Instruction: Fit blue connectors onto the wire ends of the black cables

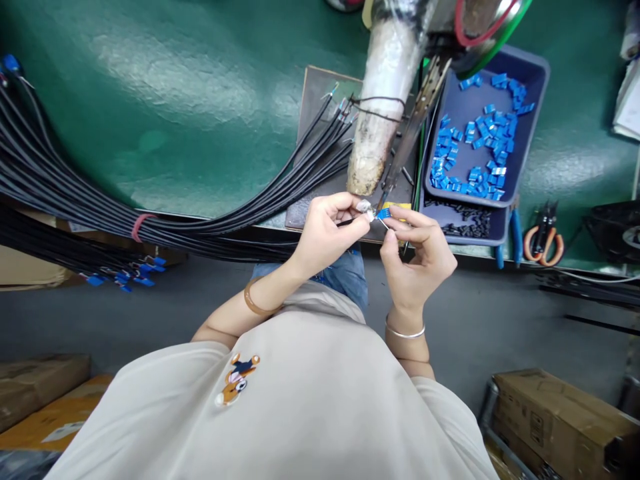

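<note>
My left hand (330, 227) is closed in a pinch on the end of a black cable, close to the bench's front edge. A bit of whitish material shows at its fingertips. Between the two hands sits a small blue connector (383, 213), at the tip of my right index finger. My right hand (420, 250) is closed too; a thin white wire (383, 223) runs from the cable end to its thumb and finger. Just above the fingers, a slanted metal bar (415, 130) comes down. How the wires meet the connector is too small to tell.
A taped white duct (385, 100) hangs over the work board (315, 100). Bundled black cables (200, 230) cross the left side. To the right stand a bin (535, 120) of blue connectors, a lower tray (495, 237) of small black parts, and orange-handled cutters (544, 240). Cardboard boxes (560, 413) are below.
</note>
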Demonstrator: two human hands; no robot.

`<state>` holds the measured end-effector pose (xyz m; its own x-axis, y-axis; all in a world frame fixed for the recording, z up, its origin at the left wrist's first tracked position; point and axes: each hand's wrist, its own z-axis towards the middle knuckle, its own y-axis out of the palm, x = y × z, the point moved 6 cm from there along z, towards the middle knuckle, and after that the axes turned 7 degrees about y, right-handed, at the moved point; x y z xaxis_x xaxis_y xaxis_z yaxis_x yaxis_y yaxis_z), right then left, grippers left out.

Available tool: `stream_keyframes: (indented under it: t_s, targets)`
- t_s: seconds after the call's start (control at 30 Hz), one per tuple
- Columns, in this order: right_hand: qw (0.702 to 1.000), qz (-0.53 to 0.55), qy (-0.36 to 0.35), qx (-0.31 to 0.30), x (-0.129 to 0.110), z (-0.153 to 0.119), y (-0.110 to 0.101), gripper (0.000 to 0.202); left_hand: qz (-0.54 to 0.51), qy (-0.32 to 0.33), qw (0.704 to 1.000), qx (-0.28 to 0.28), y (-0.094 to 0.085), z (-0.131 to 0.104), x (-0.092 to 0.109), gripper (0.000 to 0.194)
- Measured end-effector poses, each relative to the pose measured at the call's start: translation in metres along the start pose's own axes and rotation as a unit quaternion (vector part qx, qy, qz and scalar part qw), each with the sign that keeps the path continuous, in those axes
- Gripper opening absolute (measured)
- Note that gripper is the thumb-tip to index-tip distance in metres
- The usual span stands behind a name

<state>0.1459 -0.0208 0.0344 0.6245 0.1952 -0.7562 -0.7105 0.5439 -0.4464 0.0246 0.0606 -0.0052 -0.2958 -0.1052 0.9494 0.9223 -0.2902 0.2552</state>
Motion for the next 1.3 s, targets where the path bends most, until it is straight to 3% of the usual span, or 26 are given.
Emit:
stream_keyframes:
  t_s: [0.43, 0.7, 1.3]
  targets:
    - [0.999, -0.027, -0.017, 0.020, -0.007, 0.004, -0.001, 0.018, 0.055, 0.029, 0.998, 0.018, 0.000, -0.004, 0.007, 0.005]
    - [0.999, -0.033, -0.026, 0.008, -0.004, -0.001, -0.001, 0.016, 0.032, -0.005, 0.999, 0.003, -0.001, -0.006, -0.001, 0.002]
    - [0.998, -0.057, -0.020, 0.022, -0.005, 0.003, 0.001, 0.010, 0.041, -0.016, 0.999, 0.004, -0.002, -0.005, 0.001, 0.003]
